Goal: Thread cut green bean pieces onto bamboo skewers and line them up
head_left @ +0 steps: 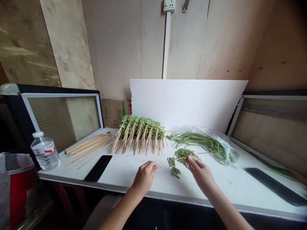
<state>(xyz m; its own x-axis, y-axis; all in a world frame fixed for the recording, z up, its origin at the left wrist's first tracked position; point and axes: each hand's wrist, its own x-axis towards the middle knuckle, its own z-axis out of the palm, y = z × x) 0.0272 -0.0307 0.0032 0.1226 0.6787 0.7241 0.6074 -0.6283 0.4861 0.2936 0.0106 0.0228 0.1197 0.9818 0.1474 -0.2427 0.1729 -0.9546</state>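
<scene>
My right hand [198, 169] pinches a thin bamboo skewer [181, 158] that points left over the table. Near its far end is a short row of cut green bean pieces [171, 162]; whether they are all threaded on it I cannot tell. Just below lie a few more bean pieces [176, 172]. A pile of cut bean pieces [185, 154] sits behind my right fingers. My left hand [145, 174] hovers left of the row, thumb and fingers pressed together; what they hold, if anything, is hidden. Filled skewers of bean pieces [141, 127] are stacked farther back.
Bare bamboo skewers [90, 145] lie at the left, near a black phone [98, 168] and a water bottle [45, 153]. Long green beans [201, 142] spill from a clear plastic bag [231, 153]. A dark elongated object [275, 186] lies right. A white board [187, 103] stands behind.
</scene>
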